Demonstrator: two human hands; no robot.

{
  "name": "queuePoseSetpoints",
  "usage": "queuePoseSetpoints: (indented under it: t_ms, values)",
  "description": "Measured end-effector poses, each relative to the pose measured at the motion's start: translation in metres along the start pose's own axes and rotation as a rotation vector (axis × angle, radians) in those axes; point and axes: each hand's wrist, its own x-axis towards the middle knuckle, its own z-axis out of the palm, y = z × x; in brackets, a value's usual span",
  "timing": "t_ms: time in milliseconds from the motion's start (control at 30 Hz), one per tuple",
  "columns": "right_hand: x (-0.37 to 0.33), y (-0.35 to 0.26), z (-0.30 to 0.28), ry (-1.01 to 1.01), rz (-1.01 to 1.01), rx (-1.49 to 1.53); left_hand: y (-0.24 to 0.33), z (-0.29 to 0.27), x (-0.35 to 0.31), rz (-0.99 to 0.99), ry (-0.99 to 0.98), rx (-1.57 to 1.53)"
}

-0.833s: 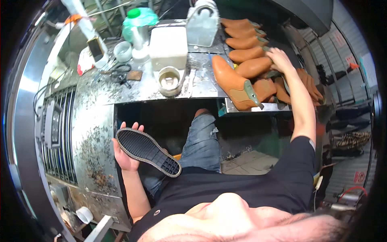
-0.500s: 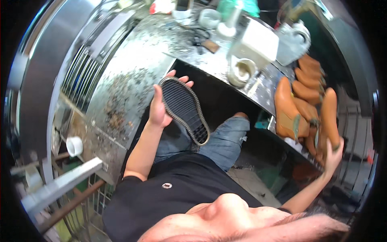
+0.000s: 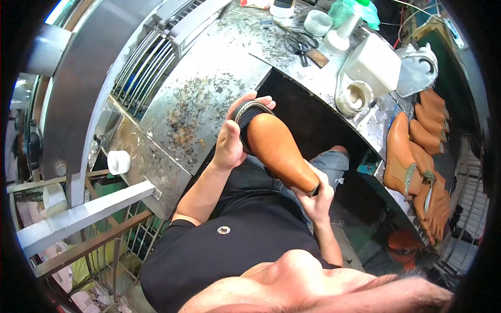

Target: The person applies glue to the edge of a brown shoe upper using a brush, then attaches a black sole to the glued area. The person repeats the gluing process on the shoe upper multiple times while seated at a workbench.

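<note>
My left hand holds a black shoe sole with a pale stitched rim, its fingers and thumb around the toe end. In my right hand is a tan leather shoe upper, gripped at its heel end. The upper's rounded toe lies over the ribbed inner face of the sole, hiding most of it. Whether the two touch I cannot tell. Both are above my lap, in front of my black shirt.
More tan uppers stand in a cluster on the right of the bench. Across the bench are scissors, a brown block, a white pot, a white container and a white bottle. A metal bar juts in at left.
My right hand has brought one tan upper from the cluster at right over to the sole. My left hand has turned the sole, which is now mostly covered by the upper.
</note>
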Motion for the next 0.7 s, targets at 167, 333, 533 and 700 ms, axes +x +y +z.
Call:
queuePoseSetpoints:
  t_ms: [167,333,533,700]
  values:
    - [-0.005,-0.003,0.024,0.043,-0.027,0.105,0.003,0.002,-0.011,0.02,-0.028,0.094]
    - [-0.006,-0.001,0.02,0.048,-0.063,0.071,-0.001,0.006,-0.012,0.029,0.005,0.07]
    - [-0.014,0.002,0.02,0.078,-0.054,0.032,-0.002,0.008,-0.01,0.001,-0.013,0.127]
    - [-0.023,0.001,0.027,0.114,-0.002,0.035,0.002,0.014,-0.014,-0.04,0.016,0.174]
